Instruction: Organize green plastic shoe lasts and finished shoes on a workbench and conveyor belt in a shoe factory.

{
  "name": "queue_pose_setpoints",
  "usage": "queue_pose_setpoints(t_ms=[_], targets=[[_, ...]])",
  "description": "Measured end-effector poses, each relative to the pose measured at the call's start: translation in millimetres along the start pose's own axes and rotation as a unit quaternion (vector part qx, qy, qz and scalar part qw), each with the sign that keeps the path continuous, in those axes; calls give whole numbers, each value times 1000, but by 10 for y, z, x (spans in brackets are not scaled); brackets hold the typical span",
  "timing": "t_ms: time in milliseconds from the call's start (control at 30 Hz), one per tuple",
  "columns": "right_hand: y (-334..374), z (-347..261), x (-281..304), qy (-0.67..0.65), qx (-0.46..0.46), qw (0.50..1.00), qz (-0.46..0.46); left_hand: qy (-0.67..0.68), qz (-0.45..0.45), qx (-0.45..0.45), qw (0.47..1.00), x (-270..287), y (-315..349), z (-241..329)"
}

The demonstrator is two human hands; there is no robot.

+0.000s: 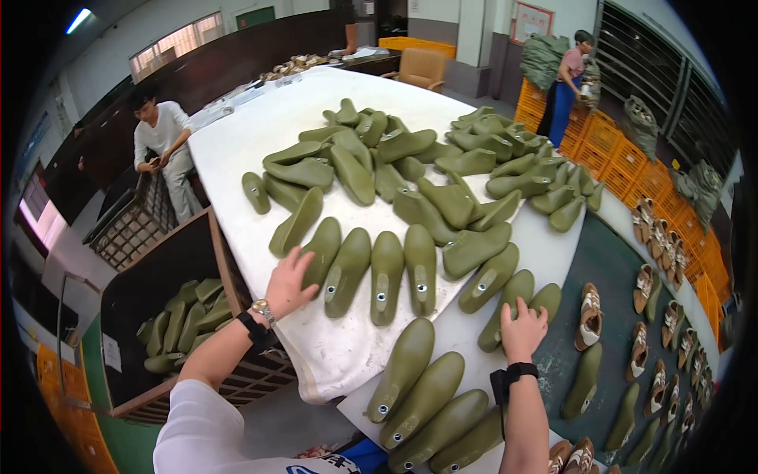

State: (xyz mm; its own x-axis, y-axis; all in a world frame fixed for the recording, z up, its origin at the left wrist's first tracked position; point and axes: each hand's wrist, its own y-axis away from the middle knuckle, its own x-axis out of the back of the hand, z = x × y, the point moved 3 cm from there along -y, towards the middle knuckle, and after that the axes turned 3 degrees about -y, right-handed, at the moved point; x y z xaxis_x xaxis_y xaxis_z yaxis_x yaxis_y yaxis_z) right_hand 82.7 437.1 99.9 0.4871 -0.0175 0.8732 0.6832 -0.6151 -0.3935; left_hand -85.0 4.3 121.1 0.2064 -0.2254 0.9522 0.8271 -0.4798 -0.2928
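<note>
Left hand (290, 286) at left-end last (323, 246) of front row, white-covered bench (237, 158); fingers part-spread, touching its side, firm hold can't be told. Right hand (523, 329) over right-end lasts (517, 286), fingers bent; can't tell if gripping or resting. Risk, my read: lasts look smooth and rounded, set close, so nudge could skew neighbours; right forearm could catch lower row (422, 397). Loose heap (353, 170) could slide. Cloth (339, 365) scuffed. Dark green bench (604, 249) right, shoes (589, 317) on it. Bin (221, 249) left; orange crates (604, 142) by wall.
</note>
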Motion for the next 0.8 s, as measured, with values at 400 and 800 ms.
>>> queue_pose_setpoints(t_ms=[400,800], targets=[[35,-5,-77,-20,-18,999,-20,467,-63,182,863,-753,-119,-124],[34,17,-120,-26,-8,1000,1,169,-147,292,930,-982,-652,-1721]])
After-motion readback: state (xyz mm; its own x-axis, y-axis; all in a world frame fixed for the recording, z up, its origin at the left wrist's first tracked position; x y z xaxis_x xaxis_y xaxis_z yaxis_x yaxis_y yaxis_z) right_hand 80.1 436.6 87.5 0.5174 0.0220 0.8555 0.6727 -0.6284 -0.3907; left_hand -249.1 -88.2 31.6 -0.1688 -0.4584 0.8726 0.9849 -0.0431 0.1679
